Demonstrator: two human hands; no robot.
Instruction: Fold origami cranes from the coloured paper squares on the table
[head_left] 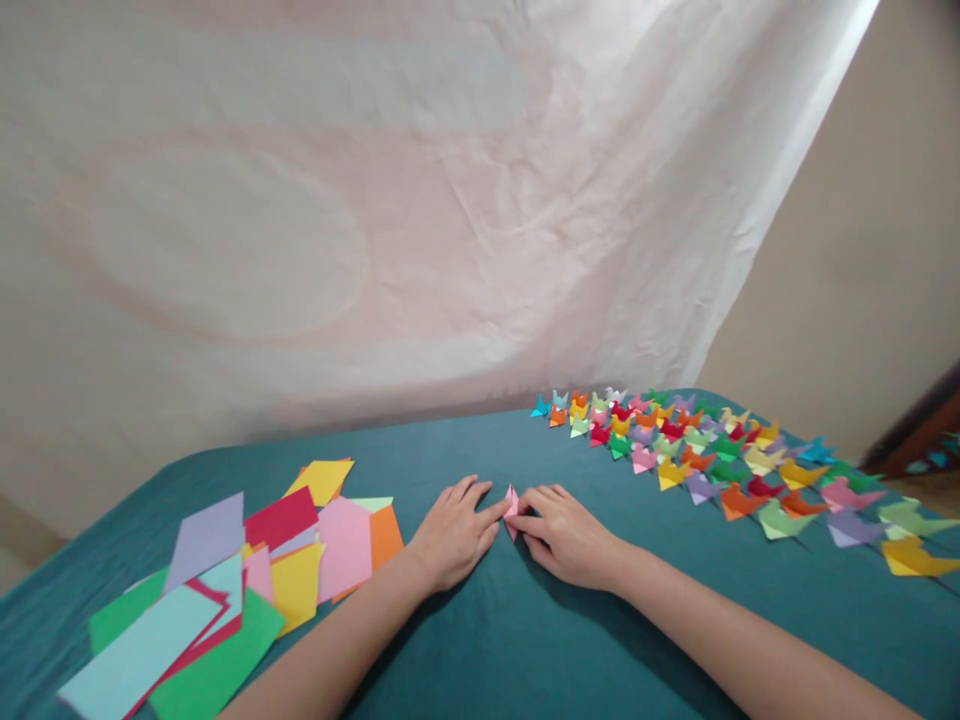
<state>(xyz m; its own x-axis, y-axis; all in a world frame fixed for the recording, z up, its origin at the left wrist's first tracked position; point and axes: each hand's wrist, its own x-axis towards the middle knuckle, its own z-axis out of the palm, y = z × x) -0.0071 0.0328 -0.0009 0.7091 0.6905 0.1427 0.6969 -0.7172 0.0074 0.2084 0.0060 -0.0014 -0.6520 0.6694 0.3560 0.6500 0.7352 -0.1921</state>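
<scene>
A small piece of folded pink paper (511, 512) stands out against the teal cloth between my two hands. My right hand (568, 533) closes on its right side, with thumb and fingers pinched at the paper. From the other side, my left hand (457, 532) touches its left edge with one outstretched fingertip; the other fingers are spread apart. The fingers partly cover the folded piece, so its full shape is hidden.
Loose coloured paper sheets (345, 550) overlap in a pile to the left. Several rows of folded paper birds (701, 487) in many colours stand on the right side of the teal-covered table (465, 650). Behind the table hangs a pale pink-and-white cloth (420, 230).
</scene>
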